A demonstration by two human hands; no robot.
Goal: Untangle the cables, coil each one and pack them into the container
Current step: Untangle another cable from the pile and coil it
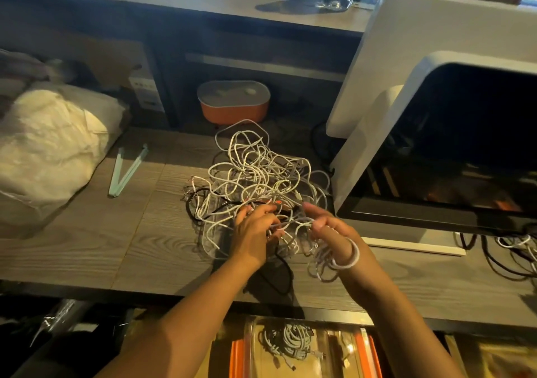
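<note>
Left hand [252, 232] is pinching strands of the mid-frame tangle [261, 171], right hand [328, 228] is gripping a half-wound coil [321, 263] — most is lying unsorted. A few finished coils [287, 338] are sitting in the container [236, 358], bottom centre.

A person's two bare forearms [203, 305]; a glossy white bangle [354, 253] circles the wrist of the right hand [328, 228].

On the desk [87, 247], a lidded box [234, 101] sits behind the cable tangle [255, 180], a monitor [450, 151] right of it, a bag [49, 145] well left, and the container [247, 348] with coiled cables [287, 340] before it.
</note>
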